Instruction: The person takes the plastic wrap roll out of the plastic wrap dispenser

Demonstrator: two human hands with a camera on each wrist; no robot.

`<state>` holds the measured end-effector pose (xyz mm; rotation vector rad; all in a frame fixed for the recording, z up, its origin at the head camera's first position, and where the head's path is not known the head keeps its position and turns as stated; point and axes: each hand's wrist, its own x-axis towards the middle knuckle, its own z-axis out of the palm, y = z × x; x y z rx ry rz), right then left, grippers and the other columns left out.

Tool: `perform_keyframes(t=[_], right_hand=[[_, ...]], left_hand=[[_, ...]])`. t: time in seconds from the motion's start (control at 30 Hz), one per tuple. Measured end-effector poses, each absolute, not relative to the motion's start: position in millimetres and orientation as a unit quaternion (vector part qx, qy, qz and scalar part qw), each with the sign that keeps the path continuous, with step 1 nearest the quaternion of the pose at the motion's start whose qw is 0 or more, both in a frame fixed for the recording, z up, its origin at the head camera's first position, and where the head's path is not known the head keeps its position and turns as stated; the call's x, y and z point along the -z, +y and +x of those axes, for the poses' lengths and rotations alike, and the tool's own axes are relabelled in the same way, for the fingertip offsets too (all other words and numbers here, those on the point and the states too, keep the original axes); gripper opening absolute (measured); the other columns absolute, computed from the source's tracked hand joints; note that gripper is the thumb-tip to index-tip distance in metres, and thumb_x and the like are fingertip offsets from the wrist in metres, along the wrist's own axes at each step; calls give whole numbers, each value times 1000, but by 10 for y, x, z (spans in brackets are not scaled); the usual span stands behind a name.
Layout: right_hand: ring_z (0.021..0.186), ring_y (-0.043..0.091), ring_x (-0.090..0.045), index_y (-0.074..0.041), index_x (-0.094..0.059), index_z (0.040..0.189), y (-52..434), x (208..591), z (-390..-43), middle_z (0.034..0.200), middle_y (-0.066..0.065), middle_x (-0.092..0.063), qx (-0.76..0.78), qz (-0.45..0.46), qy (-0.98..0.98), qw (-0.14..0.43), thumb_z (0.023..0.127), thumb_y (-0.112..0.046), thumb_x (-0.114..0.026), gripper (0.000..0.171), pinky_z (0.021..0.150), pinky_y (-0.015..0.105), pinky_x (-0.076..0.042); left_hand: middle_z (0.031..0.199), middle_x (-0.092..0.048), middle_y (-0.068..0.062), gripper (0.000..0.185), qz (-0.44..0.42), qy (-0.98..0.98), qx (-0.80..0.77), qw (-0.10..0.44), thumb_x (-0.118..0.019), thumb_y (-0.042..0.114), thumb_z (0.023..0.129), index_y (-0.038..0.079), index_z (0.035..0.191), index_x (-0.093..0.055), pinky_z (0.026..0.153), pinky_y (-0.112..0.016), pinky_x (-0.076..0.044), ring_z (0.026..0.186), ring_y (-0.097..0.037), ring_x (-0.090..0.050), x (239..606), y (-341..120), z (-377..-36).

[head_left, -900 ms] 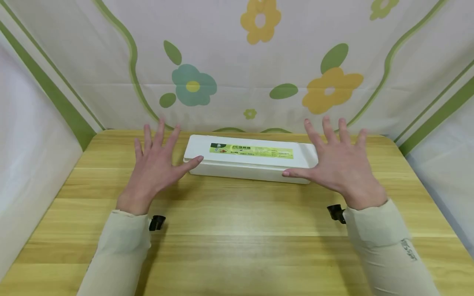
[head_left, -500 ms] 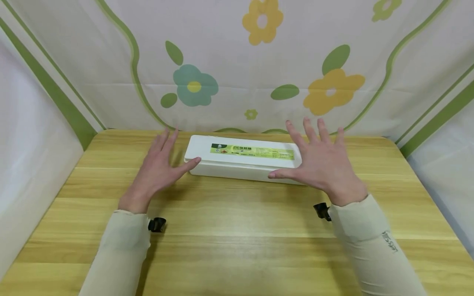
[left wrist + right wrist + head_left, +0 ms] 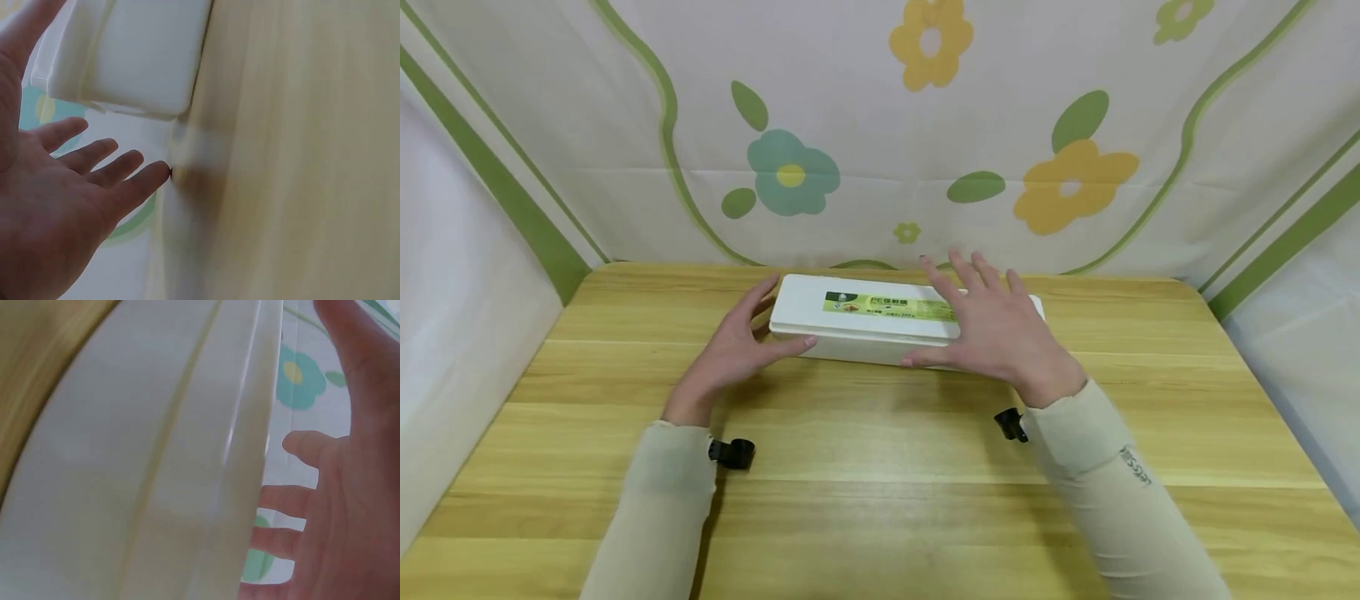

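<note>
Cloth point(image 3: 452, 258), white with green bands, hangs at the left of the wood-grained table point(image 3: 865, 500). Next comes a pale sleeve point(image 3: 655, 500) with a small black mount point(image 3: 733, 454) at its cuff. The left hand point(image 3: 730, 354) is beside the box's left end, its fingers loosely bent and grasping nothing; the left wrist view shows a gap between those fingers and the box. The long white box point(image 3: 861, 324) lies toward the table's far edge, its lid on, a green and yellow label point(image 3: 880, 307) across the top. Over the box's right part is the right hand point(image 3: 996, 333), released, fingers spread toward the far side, thumb in front of the near side; whether it touches, I cannot tell. Rightmost is its sleeve point(image 3: 1120, 483), bearing dark lettering, with another black mount point(image 3: 1011, 424).
</note>
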<state>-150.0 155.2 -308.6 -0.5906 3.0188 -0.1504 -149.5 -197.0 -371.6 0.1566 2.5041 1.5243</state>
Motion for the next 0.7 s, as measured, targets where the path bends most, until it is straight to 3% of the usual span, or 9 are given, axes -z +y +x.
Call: perform_keyframes(t=[0.23,0.5,0.7], right_hand=[[164,41,-24,-38,-24,172,1380,3108,-1523,179,9,-26,82,-230,970,8,66,-98,-71,131,128,68,-24],[165,38,-25,-35,-33,170,1261,3163,-1579,178,9,-28,105,-257,960,26,64,-94,-77,129,129,65,-25],[161,40,-32,-33,-34,169,1258,3218,-1592,178,10,-29,99,-266,959,25,65,-90,-80,128,127,65,-28]], left_hand=[[179,-22,2,125,56,820,-559,110,-96,31,83,27,175,-10,124,-57,-38,160,-30,-30,3713,-1903,-1543],[175,-31,-4,133,44,792,-596,123,-98,10,77,24,175,-9,132,-58,-16,155,-29,-31,3732,-1893,-1577],[165,-43,-7,121,44,781,-609,134,-96,1,75,23,172,-27,122,-50,-35,142,-31,-44,3773,-1901,-1623]])
